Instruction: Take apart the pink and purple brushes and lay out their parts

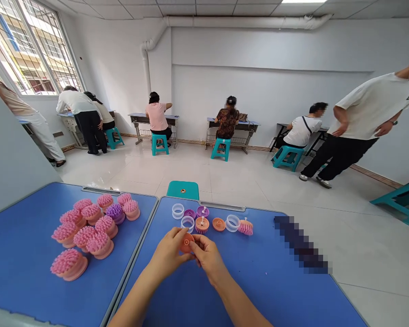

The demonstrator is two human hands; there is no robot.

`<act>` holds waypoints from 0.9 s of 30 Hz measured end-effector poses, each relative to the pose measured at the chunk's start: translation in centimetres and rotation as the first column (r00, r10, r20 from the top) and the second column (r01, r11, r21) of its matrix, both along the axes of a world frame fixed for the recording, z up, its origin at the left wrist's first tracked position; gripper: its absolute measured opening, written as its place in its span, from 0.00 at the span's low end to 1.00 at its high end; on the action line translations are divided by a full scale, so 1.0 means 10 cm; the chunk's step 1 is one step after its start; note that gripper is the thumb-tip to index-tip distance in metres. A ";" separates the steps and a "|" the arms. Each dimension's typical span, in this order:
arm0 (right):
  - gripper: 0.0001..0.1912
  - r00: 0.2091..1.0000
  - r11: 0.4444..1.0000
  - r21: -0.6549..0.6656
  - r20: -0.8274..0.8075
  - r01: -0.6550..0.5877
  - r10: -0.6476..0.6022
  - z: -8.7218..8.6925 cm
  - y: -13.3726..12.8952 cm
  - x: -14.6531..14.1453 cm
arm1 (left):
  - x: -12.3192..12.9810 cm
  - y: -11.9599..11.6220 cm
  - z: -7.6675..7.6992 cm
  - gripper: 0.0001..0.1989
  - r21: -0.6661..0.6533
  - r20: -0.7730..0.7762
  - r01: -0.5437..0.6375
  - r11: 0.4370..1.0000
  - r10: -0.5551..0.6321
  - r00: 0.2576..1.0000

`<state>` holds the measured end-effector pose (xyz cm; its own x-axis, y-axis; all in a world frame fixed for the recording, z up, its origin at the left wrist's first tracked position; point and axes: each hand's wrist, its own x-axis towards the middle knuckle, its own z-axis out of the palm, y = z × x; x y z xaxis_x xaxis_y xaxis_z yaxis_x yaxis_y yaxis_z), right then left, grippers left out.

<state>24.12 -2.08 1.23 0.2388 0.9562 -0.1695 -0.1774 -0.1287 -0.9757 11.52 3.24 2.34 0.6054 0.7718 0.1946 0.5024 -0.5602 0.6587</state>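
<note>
My left hand (169, 251) and my right hand (208, 258) both pinch an orange plastic disc (187, 243) between their fingers, above a blue table (279, 281). Just beyond my hands lie small parts. There are several clear plastic rings, such as one (187, 223) closest to my fingers. Near it stand a purple cap (202, 211) with a white peg and an orange bristled piece (202, 225) with a white peg. A plain orange disc (218, 224) and a pink bristle head (246, 227) lie to the right.
A second blue table (17, 240) to the left holds a heap of several pink bristled brushes (92, 229), with one purple brush (115, 212) among them. Beyond the tables, a teal stool stands on the tiled floor. Several people sit or stand at desks along the walls.
</note>
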 end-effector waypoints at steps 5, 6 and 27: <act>0.23 0.997 1.000 -0.006 0.074 0.011 -0.011 -0.02 -0.03 0.00 | -0.07 0.20 0.01 0.24 0.021 -0.157 -0.199 0.980 0.200 0.967; 0.22 0.995 1.000 0.002 0.101 0.007 -0.007 -0.04 -0.03 0.01 | -0.08 0.26 0.01 0.24 0.030 -0.185 -0.263 0.964 0.264 0.947; 0.10 0.919 0.980 0.044 0.358 -0.194 0.166 0.03 -0.10 -0.05 | -0.02 0.60 -0.32 0.32 0.012 -0.217 -0.321 0.947 0.316 0.924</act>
